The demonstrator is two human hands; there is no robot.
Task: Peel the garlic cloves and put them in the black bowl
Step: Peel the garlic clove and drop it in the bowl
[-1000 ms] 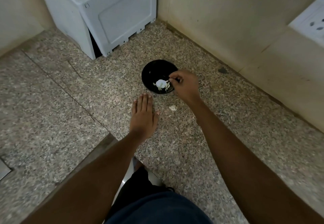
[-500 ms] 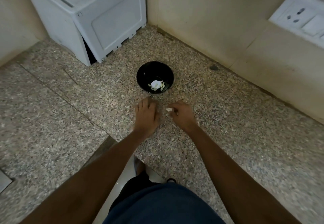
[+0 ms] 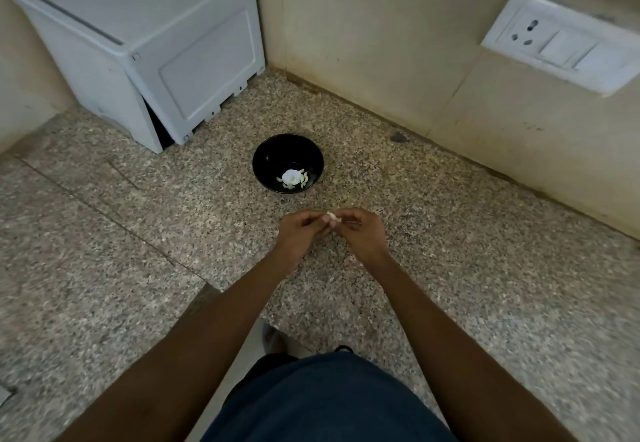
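Garlic clove (image 3: 331, 217), small, whitish, pinched between both hands.

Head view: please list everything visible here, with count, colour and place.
black bowl: one, black, on the counter near the back wall.
garlic in the bowl: a small white heap, count unclear.
garlic clove: one, whitish, pinched between both hands.
storage box: one, pale grey, back left corner.
switch plate: one, white, right wall.
counter: speckled granite.
left hand, right hand: in front of the bowl.
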